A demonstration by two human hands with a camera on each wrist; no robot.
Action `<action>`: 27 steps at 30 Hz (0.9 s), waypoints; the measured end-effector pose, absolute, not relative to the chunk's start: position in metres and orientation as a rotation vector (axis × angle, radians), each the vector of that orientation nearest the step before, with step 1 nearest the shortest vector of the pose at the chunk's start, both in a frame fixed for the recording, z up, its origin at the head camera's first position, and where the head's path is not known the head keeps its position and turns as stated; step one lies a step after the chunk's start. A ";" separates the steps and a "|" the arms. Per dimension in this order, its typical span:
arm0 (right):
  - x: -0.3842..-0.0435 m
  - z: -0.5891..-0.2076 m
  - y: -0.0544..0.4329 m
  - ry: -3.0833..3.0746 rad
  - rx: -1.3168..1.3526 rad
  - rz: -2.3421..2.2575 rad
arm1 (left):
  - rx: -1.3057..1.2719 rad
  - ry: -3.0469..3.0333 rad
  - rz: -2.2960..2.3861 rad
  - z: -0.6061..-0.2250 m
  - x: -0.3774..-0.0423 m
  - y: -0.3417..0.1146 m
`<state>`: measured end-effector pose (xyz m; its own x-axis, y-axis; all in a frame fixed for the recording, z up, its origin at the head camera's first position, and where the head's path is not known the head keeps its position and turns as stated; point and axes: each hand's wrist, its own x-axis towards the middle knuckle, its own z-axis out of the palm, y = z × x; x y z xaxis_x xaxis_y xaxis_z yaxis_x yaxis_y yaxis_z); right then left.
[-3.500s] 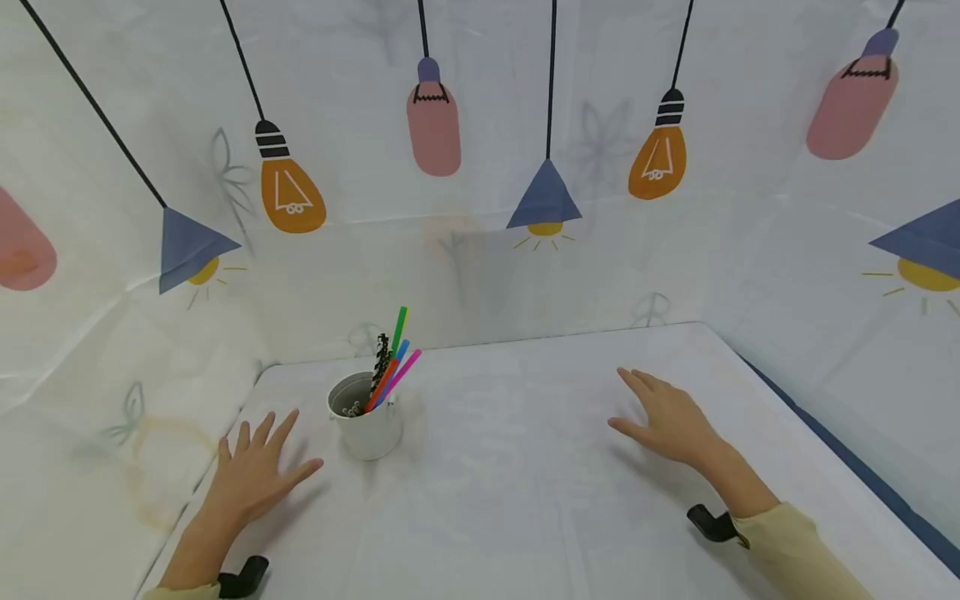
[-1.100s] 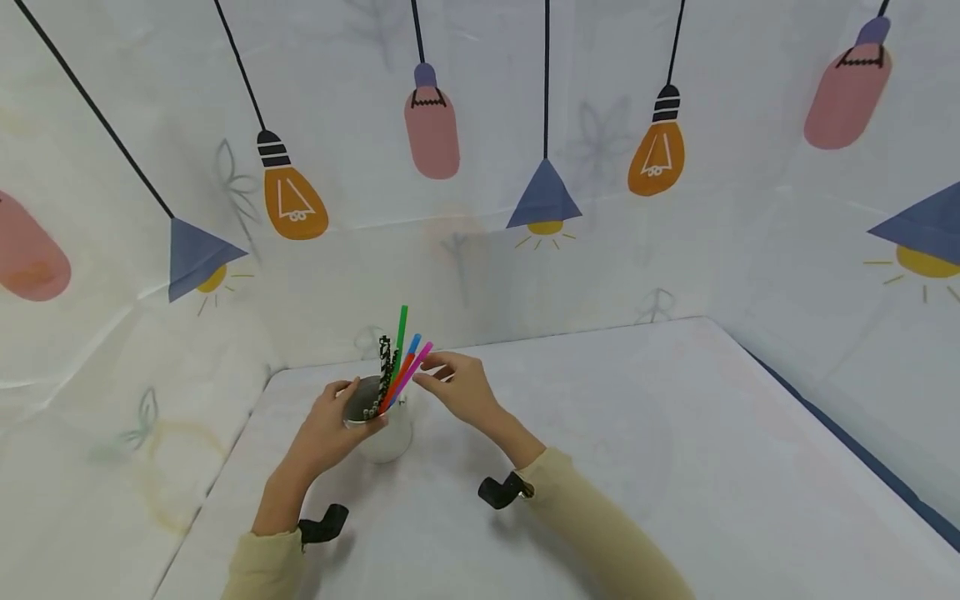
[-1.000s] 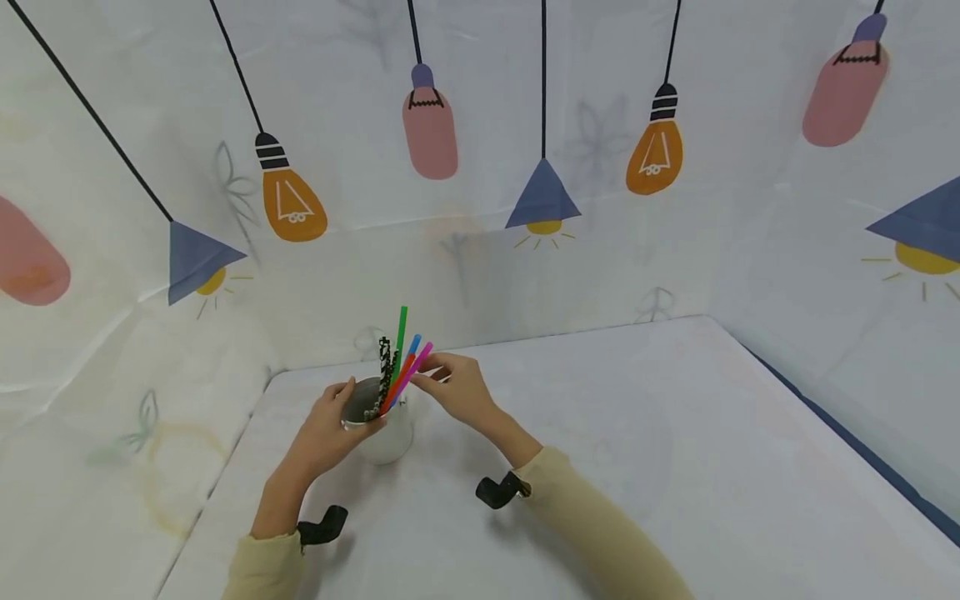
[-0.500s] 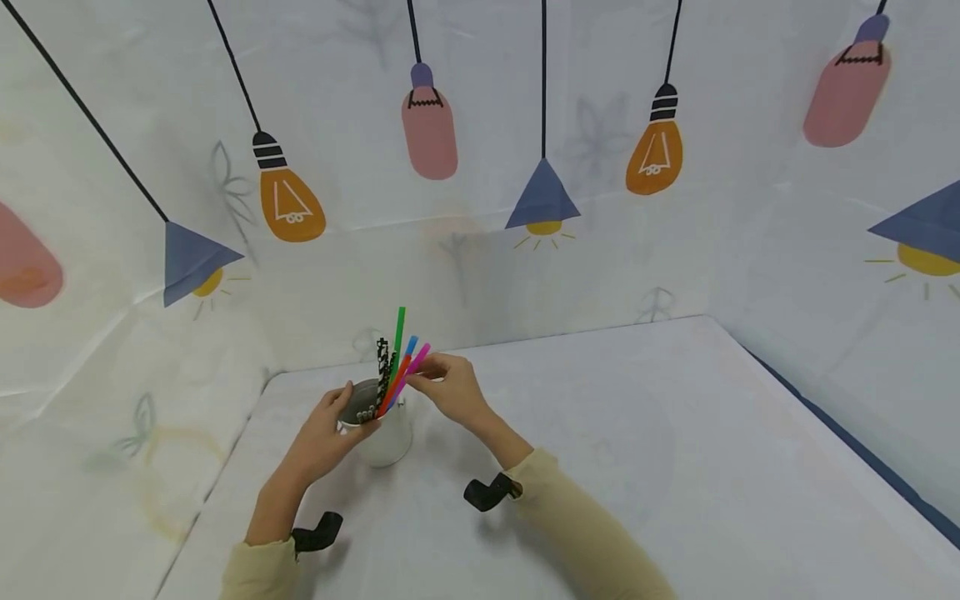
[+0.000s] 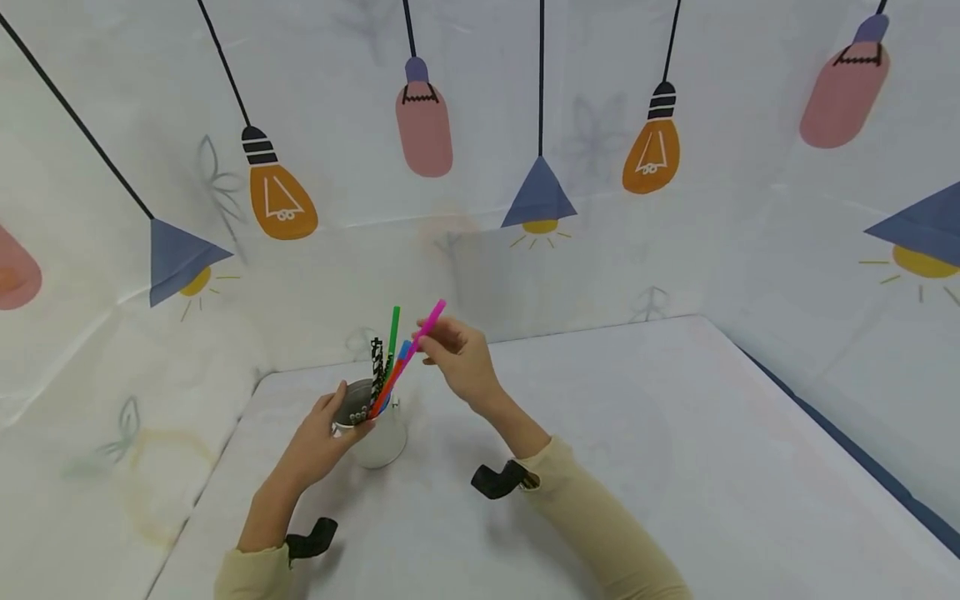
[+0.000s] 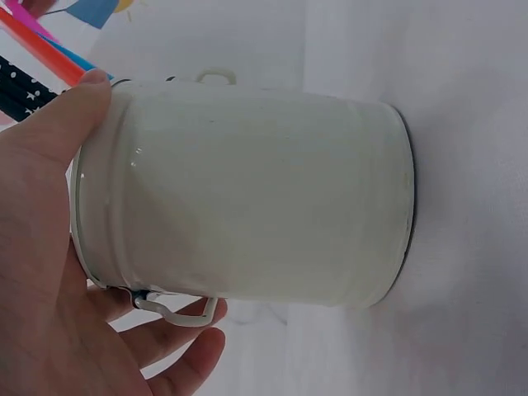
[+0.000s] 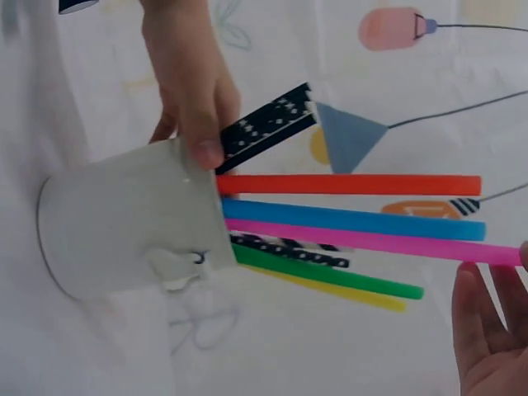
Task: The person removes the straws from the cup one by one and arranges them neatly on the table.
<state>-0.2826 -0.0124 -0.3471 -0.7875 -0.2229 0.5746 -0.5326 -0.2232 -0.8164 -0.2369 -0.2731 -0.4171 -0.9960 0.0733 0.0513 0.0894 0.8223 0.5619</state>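
A small white metal bucket (image 5: 381, 446) stands on the left part of the table, holding several drinking straws. My left hand (image 5: 311, 442) grips it at the rim; in the left wrist view the thumb (image 6: 78, 111) lies over the edge and the fingers pass behind, beside a small handle loop (image 6: 177, 315). Above the bucket, my right hand (image 5: 467, 362) pinches a pink straw (image 7: 371, 243) near its upper end. That straw's lower end is hidden inside the bucket. Red (image 7: 355, 184), blue (image 7: 355, 219), green (image 7: 338, 274), yellow (image 7: 355, 297) and black patterned straws (image 7: 268, 125) lean around it.
A white cloth covers the table (image 5: 600, 467), which ends at a back wall sheet (image 5: 480, 275) printed with lamps and bulbs. A dark blue strip (image 5: 840, 450) runs along the right edge. Black camera mounts (image 5: 498, 481) sit at both wrists.
Both hands have come from apart over the table to the bucket. Since half a second ago the right hand has risen, drawing the pink straw higher above the others. The left hand keeps its hold.
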 end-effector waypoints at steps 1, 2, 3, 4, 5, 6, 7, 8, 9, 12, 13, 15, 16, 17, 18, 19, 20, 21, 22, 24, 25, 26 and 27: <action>-0.283 -0.342 -0.011 -1.763 0.896 2.124 | -0.136 -2.973 -0.922 -0.417 -0.237 -0.273; -0.283 -0.336 -0.009 -1.722 0.885 2.124 | -0.137 -2.973 -0.922 -0.418 -0.236 -0.273; -0.283 -0.331 -0.006 -1.680 0.869 2.127 | -0.141 -2.975 -0.921 -0.418 -0.236 -0.273; -0.284 -0.325 -0.004 -1.637 0.854 2.128 | -0.143 -2.978 -0.918 -0.419 -0.236 -0.274; -0.285 -0.320 -0.001 -1.599 0.840 2.129 | -0.147 -2.980 -0.919 -0.419 -0.236 -0.274; -0.287 -0.314 0.002 -1.569 0.827 2.128 | -0.150 -2.981 -0.917 -0.419 -0.235 -0.275; -0.289 -0.309 0.005 -1.540 0.814 2.128 | -0.153 -2.980 -0.915 -0.419 -0.235 -0.276; -0.291 -0.304 0.008 -1.515 0.801 2.127 | -0.154 -2.973 -0.919 -0.418 -0.235 -0.276; -0.294 -0.300 0.012 -1.493 0.786 2.129 | -0.160 -2.968 -0.920 -0.417 -0.235 -0.276; -0.302 -0.291 0.023 -1.484 0.745 2.121 | -0.171 -2.959 -0.920 -0.417 -0.236 -0.276; -0.305 -0.290 0.026 -1.497 0.731 2.114 | -0.171 -2.960 -0.918 -0.417 -0.236 -0.276; -0.311 -0.292 0.032 -1.539 0.704 2.099 | -0.168 -2.967 -0.909 -0.418 -0.236 -0.276; -0.314 -0.293 0.034 -1.562 0.692 2.095 | -0.166 -2.969 -0.911 -0.418 -0.236 -0.276; -0.316 -0.294 0.035 -1.585 0.684 2.096 | -0.165 -2.971 -0.914 -0.419 -0.236 -0.275; -0.317 -0.296 0.036 -1.616 0.677 2.086 | -0.162 -2.970 -0.918 -0.419 -0.236 -0.275; -0.318 -0.299 0.036 -1.641 0.671 2.081 | -0.158 -2.969 -0.921 -0.420 -0.235 -0.276; -0.320 -0.302 0.035 -1.667 0.662 2.072 | -0.155 -2.968 -0.923 -0.420 -0.235 -0.276; -0.322 -0.307 0.034 -1.690 0.658 2.066 | -0.152 -2.968 -0.926 -0.420 -0.235 -0.276; -0.324 -0.312 0.033 -1.714 0.653 2.056 | -0.149 -2.969 -0.929 -0.420 -0.235 -0.277; -0.332 -0.325 0.030 -1.764 0.635 2.034 | -0.148 -2.971 -0.932 -0.420 -0.235 -0.276; -0.338 -0.333 0.028 -1.782 0.621 2.031 | -0.147 -2.973 -0.932 -0.420 -0.235 -0.276; -0.343 -0.340 0.026 -1.798 0.603 2.026 | -0.148 -2.975 -0.935 -0.420 -0.236 -0.276; -0.348 -0.348 0.025 -1.811 0.592 2.025 | -0.153 -2.978 -0.935 -0.420 -0.236 -0.275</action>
<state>-0.3483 0.0245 -0.3477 -0.8477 -0.0110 0.5303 -0.5258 -0.1144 -0.8429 -0.2365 -0.2748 -0.4199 -0.9951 0.0881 0.0452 0.0981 0.8163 0.5692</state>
